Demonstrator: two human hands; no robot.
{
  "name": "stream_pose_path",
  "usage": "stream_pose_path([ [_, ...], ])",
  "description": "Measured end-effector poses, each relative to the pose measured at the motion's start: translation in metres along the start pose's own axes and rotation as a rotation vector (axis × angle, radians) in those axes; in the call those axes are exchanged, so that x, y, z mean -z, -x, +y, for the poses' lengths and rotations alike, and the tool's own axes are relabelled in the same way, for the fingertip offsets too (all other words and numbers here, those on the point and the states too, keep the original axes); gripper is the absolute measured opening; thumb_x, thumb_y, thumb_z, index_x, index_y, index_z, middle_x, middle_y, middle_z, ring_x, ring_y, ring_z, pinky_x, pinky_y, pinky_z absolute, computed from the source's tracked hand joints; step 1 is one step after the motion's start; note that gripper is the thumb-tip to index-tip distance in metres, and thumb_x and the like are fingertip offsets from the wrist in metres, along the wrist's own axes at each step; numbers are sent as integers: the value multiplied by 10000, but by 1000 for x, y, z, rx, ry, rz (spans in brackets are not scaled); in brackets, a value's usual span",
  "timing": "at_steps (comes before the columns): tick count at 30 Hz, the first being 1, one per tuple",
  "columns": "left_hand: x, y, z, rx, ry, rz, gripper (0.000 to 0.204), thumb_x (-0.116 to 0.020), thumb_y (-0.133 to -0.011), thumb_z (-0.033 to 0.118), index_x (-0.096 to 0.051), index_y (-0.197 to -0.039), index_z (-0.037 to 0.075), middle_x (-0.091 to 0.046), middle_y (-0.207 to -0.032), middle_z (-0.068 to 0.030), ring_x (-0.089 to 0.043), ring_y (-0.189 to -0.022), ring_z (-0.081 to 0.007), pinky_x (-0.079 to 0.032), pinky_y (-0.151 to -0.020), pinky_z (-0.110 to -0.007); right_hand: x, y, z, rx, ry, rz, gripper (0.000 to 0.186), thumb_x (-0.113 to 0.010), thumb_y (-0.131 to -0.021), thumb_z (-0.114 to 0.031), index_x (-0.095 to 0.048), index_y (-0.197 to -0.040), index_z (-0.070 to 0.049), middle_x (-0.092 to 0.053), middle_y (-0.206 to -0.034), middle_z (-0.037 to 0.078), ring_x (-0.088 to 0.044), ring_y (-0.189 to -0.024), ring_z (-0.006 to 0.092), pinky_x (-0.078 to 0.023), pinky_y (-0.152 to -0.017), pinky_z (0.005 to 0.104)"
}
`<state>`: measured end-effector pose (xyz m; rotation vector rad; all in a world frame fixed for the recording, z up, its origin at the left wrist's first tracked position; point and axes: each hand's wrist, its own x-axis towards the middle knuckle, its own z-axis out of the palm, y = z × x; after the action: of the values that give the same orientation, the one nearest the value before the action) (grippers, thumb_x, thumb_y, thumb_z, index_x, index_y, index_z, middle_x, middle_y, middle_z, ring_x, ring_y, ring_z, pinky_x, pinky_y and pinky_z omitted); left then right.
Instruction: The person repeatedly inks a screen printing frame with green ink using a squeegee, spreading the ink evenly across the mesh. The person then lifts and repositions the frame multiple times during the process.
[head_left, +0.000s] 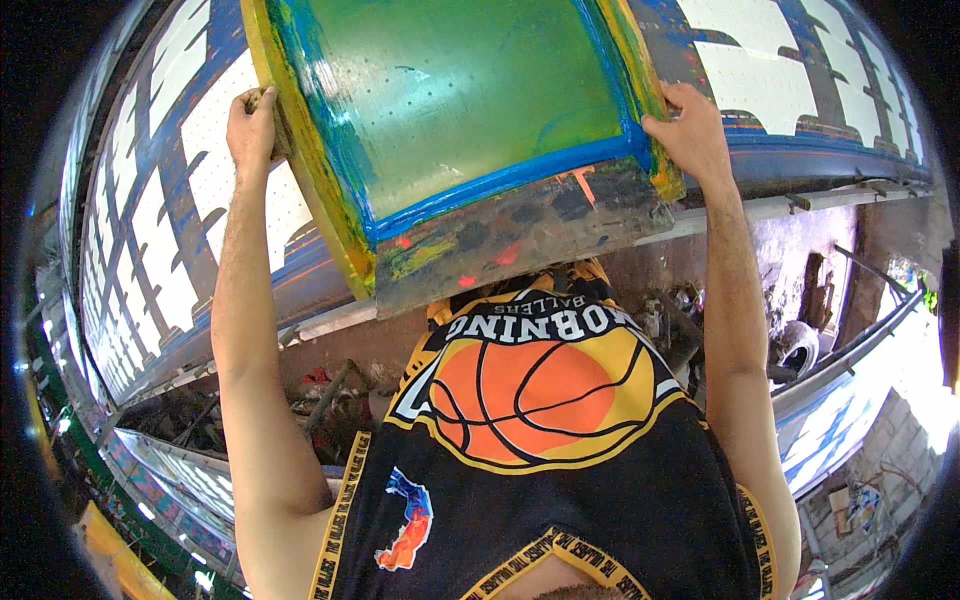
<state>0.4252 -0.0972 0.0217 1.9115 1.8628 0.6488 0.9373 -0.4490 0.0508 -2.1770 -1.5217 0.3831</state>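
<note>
Both hands are on it now: the rectangular frame (470, 110) with yellow-stained sides, blue-smeared inner borders and a green translucent sheet sits squarely between them. The left hand (252, 128) is closed around its left side, the right hand (688, 138) gripping the right side nearer the close corner, thumb over the edge. A paint-spotted grey strip (520, 225) spans the near end. Beneath, the long dark tabletop (315, 275) carries flat white cut shapes (755, 85); whether the frame touches it, I can't tell.
</note>
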Motion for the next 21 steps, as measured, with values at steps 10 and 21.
stream_pose_path([
  [10, -29, 4, 15, -26, -64, 18, 544, -746, -967, 480, -723, -1283, 37, -749, -1263, -196, -716, -1169, -330, -528, -1053, -436, 4, 13, 39, 49, -84, -24, 421, -789, -800, -299, -748, -1131, -41, -707, -1035, 197, -683, -1044, 411, -557, -914, 504],
  [21, -49, 10, 29, -6, -205, -39, 513, -631, -1038, 424, -650, -1349, 18, -730, -1286, -258, -695, -1224, -404, -508, -1070, -490, 11, 19, -2, -60, 299, 10, 519, -820, -929, -342, -716, -1316, -11, -706, -1332, 216, -673, -1232, 409, -556, -1051, 459],
])
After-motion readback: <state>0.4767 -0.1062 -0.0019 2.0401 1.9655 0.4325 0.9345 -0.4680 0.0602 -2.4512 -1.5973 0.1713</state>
